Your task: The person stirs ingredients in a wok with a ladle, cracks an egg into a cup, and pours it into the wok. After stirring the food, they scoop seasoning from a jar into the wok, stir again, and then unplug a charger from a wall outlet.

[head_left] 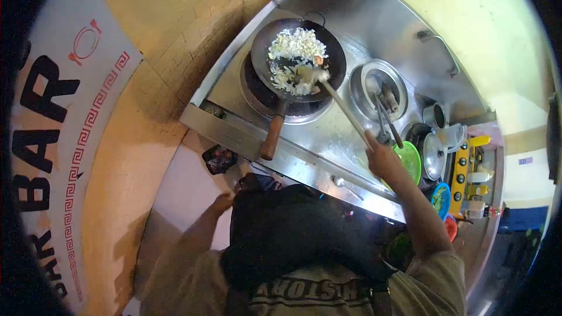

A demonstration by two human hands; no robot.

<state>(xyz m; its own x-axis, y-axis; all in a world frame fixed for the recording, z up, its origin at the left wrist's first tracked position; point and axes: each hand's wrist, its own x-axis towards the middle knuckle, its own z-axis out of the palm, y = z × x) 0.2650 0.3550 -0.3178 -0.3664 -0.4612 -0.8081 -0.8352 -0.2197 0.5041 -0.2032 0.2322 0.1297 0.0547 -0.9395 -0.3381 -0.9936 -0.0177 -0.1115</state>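
Observation:
My right hand [381,157] is closed around the long handle of a wok spatula [345,107]. The spatula's blurred head rests among pale, chopped-looking food [298,44] in a dark wok [335,52]. Food lies in two patches, with bare dark metal between them and a small orange piece near the spatula. The wok sits tilted on a burner, and its wooden handle [272,138] points toward me, with neither hand on it. My left hand [222,203] is low by my waist, beside the dark apron [287,228]; its fingers are too dark to make out.
Right of the wok, a round metal pot [356,90] holds several utensils. A green bowl [412,161], a lidded pot [433,155] and a blue basin [440,199] stand farther right. Bottles line a yellow panel [461,169]. The steel counter's front edge [316,167] runs before me.

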